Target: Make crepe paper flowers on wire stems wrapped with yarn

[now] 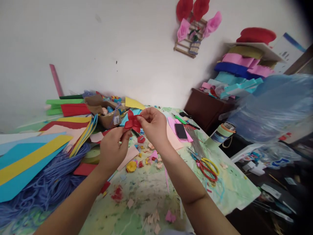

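Raised above the table, a red paper flower with several petals is held between my two hands. My left hand pinches it from below at the left. With thumb and forefinger, my right hand grips a petal on its right side. Under my hands lie a small red disc, a yellow paper flower and many coloured paper scraps. Whether a stem runs down inside my left fingers is hidden.
Scissors with red and yellow handles lie right, beside thin wires and a phone on pink paper. At left are coloured paper sheets and blue yarn. A jar stands near the right table edge.
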